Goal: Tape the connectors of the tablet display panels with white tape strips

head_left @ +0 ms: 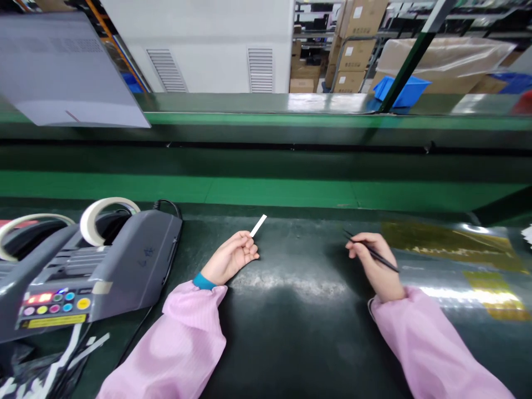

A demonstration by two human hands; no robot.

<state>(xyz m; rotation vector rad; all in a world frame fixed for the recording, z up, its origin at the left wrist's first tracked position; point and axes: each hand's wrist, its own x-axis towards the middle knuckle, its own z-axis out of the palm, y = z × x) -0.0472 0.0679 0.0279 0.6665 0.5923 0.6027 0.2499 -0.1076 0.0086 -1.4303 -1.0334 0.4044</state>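
Observation:
Between thumb and forefinger, my left hand (233,256) pinches a short white strip of tape (258,225) that sticks up past the fingertips. My right hand (374,263) is closed around black tweezers (376,255), whose thin tips point left, apart from the strip. Both hands are over the dark work mat (299,310). Left of my left arm stands a grey tape dispenser (137,266) with a roll of whitish tape (93,224) on top and lit buttons in front.
A second tape dispenser (10,302) stands at the far left. White strips and cables (66,360) lie in front of them. Amber film patches (453,244) cover the mat at right. Along the back runs a green ledge (266,191); a white panel (75,72) hangs at upper left.

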